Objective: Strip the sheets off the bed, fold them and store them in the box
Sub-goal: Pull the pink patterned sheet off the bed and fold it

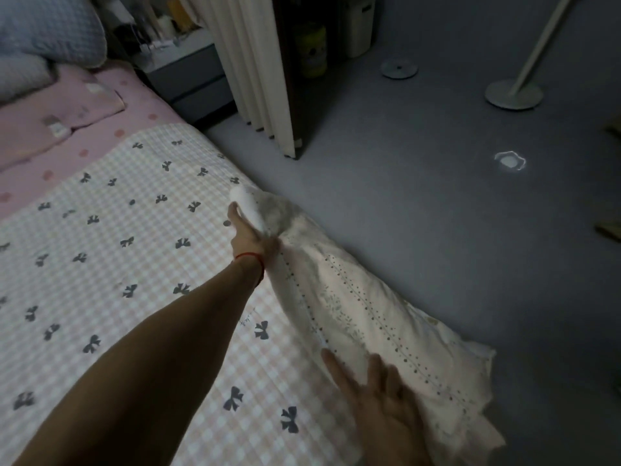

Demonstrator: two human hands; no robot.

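A white sheet with dotted stripes [369, 317] lies bunched in a long roll along the right edge of the bed. My left hand [250, 237], arm stretched out, grips the roll's far end, where white fabric bulges above the fingers. My right hand [379, 395] rests flat and spread on the roll's near end. Under both arms lies a pink checked bedcover with dark bows [134, 264]. Past it, toward the head of the bed, a pink dotted sheet [100, 142] shows. No box is in view.
Blue-grey pillows [50, 31] pile at the head of the bed. A grey nightstand [188, 75] and a cream curtain [258, 68] stand beyond the bed. On the grey floor [420, 196] to the right are a lamp base [514, 94] and a round disc [399, 68].
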